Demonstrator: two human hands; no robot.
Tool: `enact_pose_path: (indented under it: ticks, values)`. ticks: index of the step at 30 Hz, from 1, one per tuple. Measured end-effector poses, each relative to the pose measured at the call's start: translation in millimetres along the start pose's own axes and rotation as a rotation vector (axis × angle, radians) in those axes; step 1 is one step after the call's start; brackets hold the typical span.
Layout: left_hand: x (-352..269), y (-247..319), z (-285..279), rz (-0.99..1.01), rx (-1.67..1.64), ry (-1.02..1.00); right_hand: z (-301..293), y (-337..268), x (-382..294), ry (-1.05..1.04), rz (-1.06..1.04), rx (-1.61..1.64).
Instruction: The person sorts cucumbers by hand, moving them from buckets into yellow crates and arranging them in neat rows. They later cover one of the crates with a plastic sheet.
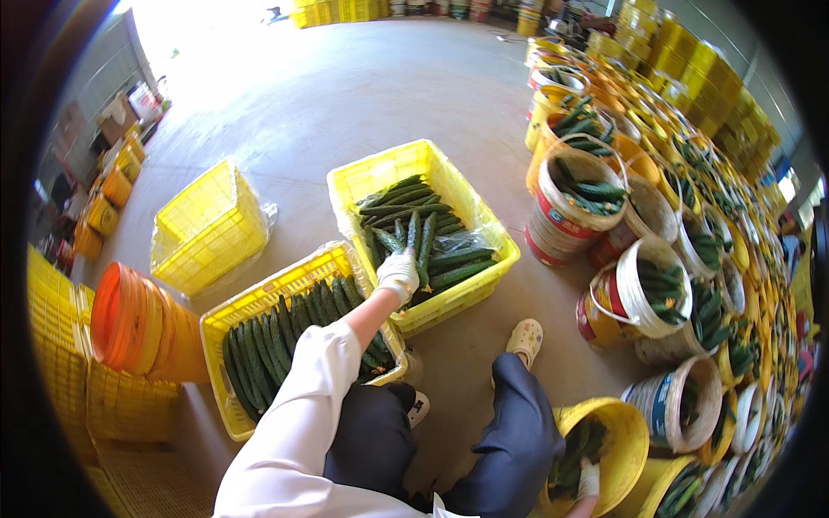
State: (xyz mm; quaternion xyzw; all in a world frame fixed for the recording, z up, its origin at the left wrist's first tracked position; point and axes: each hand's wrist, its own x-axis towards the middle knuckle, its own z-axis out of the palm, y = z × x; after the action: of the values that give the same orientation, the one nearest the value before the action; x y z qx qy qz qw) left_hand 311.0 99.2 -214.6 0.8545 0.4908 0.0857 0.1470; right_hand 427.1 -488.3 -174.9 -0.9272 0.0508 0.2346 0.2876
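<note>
My left hand (398, 275), in a white glove, is closed around several dark green cucumbers (425, 246) over a yellow plastic crate (482, 281). That crate has a clear plastic liner and cucumbers laid in it. Beside it on the left, a second yellow crate (227, 401) holds a row of cucumbers lying side by side. At the lower right, my right hand (588, 480), also gloved, reaches into a yellow bucket (625, 447) among cucumbers (576, 453). Its fingers are partly hidden, so its grip cannot be made out.
Many buckets of cucumbers, such as a white and red bucket (560, 226), crowd the right side. An empty lined yellow crate (207, 226) stands tilted at the left, near stacked orange buckets (149, 330). Yellow crates (706, 71) are piled at the back right.
</note>
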Motion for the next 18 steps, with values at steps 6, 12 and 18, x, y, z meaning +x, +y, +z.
enact_pose_path:
  ticks: [6, 12, 18]
  values:
    - [41.7, -21.1, 17.4, 0.673, 0.621, 0.026, 8.1, 31.3, 0.4, 0.016, 0.025, 0.017]
    - [-0.9, -62.0, -130.5, 0.162, -0.479, 0.172, 15.4, 28.1, -7.7, 0.027, -0.003, 0.052]
    - [-82.7, -125.7, -171.5, -0.349, -1.298, 0.23, 1.2, 7.9, -21.8, 0.1, -0.05, 0.117]
